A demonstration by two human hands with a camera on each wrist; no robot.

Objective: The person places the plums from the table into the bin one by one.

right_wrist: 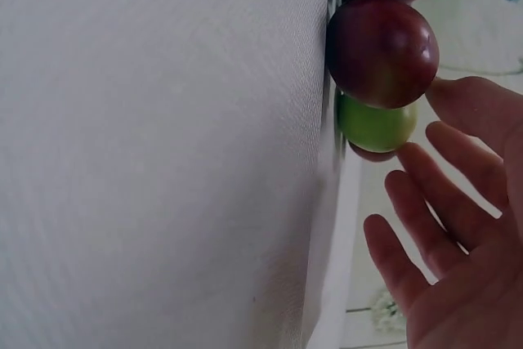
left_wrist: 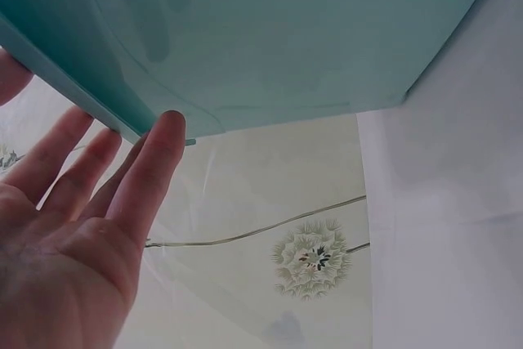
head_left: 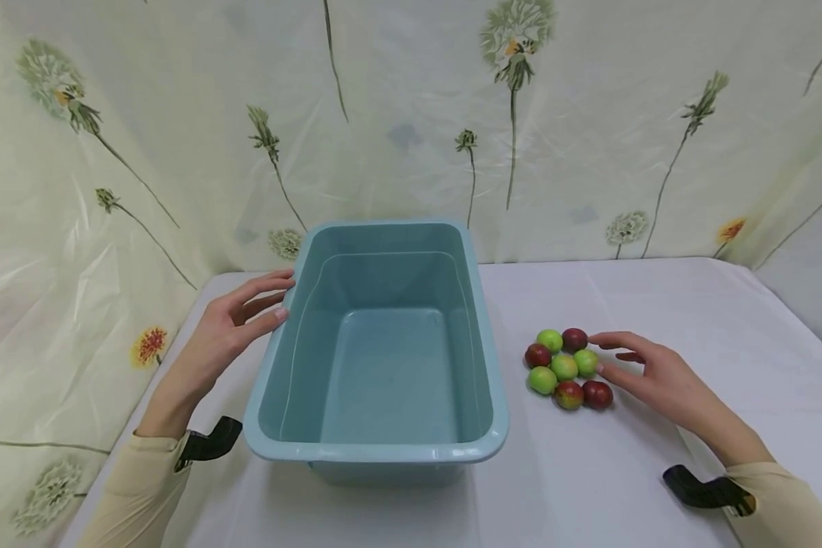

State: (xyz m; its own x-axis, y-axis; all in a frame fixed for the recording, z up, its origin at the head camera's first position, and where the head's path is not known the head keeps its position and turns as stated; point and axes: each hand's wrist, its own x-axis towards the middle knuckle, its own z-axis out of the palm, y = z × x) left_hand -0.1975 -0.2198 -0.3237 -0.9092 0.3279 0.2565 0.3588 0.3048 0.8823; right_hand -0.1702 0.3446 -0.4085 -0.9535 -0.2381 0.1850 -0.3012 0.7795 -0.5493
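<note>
A deep blue-green plastic basin (head_left: 377, 452) stands on the table, its inside bare. My left hand (head_left: 236, 316) is at the basin's left rim, fingers extended and fingertips right at the edge. From below, the left wrist view shows that hand (left_wrist: 90, 210) beside the basin wall (left_wrist: 270, 46). To the right of the basin lies a cluster of plums, several red (head_left: 597, 393) and several green (head_left: 565, 367). My right hand (head_left: 661, 380) reaches in from the right with fingers spread, thumb near a green plum (head_left: 585, 362) and forefinger beside a dark red plum (head_left: 574, 339).
A white cloth (head_left: 589, 479) covers the table. Behind and to the left hangs a pale curtain (head_left: 397, 114) with a dandelion print. Black wrist mounts (head_left: 702, 487) stick out from both sleeves.
</note>
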